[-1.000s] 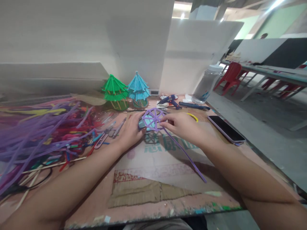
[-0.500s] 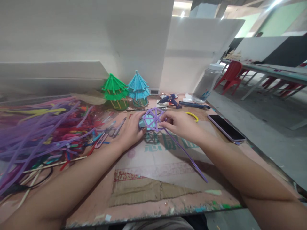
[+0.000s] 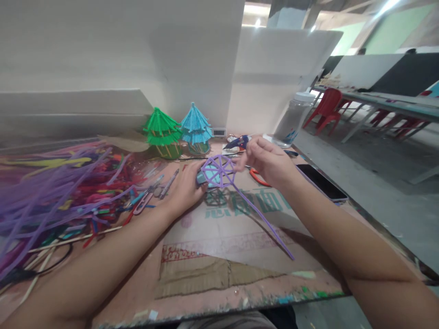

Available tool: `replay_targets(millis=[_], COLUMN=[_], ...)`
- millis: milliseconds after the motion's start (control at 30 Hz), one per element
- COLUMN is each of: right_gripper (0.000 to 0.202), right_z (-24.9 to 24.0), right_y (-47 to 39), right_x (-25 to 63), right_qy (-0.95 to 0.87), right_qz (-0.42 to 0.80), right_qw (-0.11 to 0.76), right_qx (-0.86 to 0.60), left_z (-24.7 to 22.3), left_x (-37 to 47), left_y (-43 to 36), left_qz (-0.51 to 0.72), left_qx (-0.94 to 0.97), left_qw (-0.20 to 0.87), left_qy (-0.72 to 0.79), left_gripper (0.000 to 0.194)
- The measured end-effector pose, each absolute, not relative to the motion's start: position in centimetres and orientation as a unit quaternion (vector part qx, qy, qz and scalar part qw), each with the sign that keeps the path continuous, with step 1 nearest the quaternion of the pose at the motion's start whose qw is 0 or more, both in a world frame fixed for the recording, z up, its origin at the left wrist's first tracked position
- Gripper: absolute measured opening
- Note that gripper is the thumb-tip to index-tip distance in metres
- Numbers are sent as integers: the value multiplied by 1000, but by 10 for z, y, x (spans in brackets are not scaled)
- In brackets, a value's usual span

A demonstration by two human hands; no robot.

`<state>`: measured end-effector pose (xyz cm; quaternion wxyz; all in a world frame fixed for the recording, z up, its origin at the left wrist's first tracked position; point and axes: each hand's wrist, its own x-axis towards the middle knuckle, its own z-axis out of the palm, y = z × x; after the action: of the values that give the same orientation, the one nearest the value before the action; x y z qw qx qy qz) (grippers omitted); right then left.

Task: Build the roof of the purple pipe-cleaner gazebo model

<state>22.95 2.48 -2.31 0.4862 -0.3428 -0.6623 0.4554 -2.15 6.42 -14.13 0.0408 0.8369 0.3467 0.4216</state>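
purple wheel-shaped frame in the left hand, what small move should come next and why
Probably pinch the long purple strand close to the purple wheel-shaped frame with the right hand: the strand trails loose over the printed cardboard sheet, the right hand is off the strand, and the left hand steadies the frame.

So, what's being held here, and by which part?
The left hand holds the purple pipe-cleaner wheel at its left edge. The right hand is near its right edge; whether it holds anything cannot be told.
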Motion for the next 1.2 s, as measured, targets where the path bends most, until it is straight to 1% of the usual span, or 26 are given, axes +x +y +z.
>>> replay_targets(millis=[67,133,200,267,333,400,467,533,667,733,867,1000,1200], right_gripper=[45,41,35,24,13,8,9,18,48,53,47,40,34], right_z=[-16,-11,-7,-7,-11,-21,-34,-48,-67,-71,-73,-75,-80], right_y=[25,28,33,40,47,53,58,61,63,62,62,63,63], right_x=[236,246,257,267,271,269,262,254,243,242,244,244,240], right_qy=[-640,-632,-634,-647,-669,-694,-712,-713,-638,-598,-553,-544,-522], right_qz=[477,466,425,365,318,315,343,401,568,628,685,697,706], right_qw=[485,500,520,526,504,455,400,353,323,313,299,295,324], right_qx=[-357,-366,-383,-413,-445,-461,-464,-454,-407,-389,-368,-363,-352], left_z=[-142,-143,-143,-144,-145,-146,-146,-146,-145,-144,-144,-144,-145], left_x=[-22,-21,-21,-21,-21,-22,-22,-23,-23,-23,-23,-23,-23], left_y=[65,65,66,67,68,68,69,69,68,68,68,69,70], left_qz=[423,429,435,437,436,437,436,431,424,424,427,431,426], left_qx=[834,832,830,830,832,834,837,840,845,847,847,849,852], left_qw=[42,43,43,39,33,33,39,43,47,46,33,20,13], left_qy=[351,349,345,344,342,334,328,326,322,318,314,304,303], left_gripper=[65,63,63,64,64,63,62,63,64,64,64,63,64])
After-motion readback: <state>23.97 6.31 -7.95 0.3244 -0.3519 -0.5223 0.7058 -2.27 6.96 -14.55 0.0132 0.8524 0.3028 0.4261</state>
